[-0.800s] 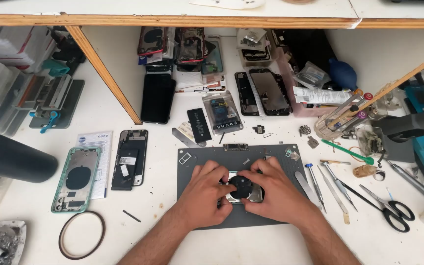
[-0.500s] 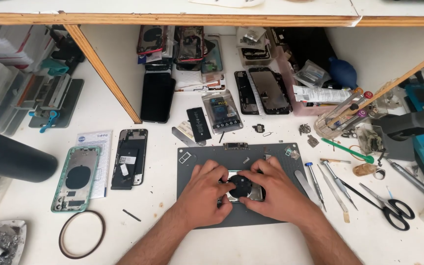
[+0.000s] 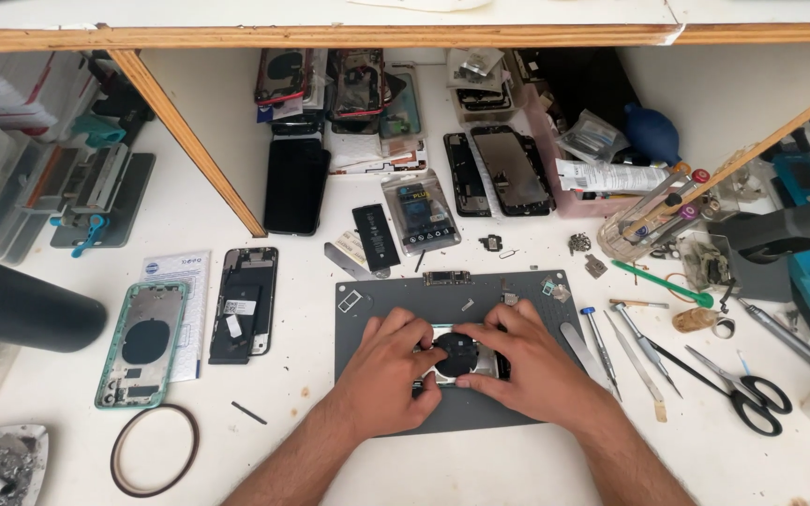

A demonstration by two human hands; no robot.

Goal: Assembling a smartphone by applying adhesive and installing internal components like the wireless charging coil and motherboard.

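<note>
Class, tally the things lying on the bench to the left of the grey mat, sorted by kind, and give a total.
Open phone shells: 2 (green, black)
Paper leaflet: 1
Thin ring: 1
Ashtray: 1
Total: 5

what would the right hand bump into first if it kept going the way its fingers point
The right hand points left across the grey mat. It would probably meet the left hand first, since their fingertips nearly touch over the round black part.

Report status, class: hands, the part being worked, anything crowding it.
Left hand and right hand both pressing on the opened phone. Phone flat on grey mat. Tweezers and scissors lie apart, right.
</note>
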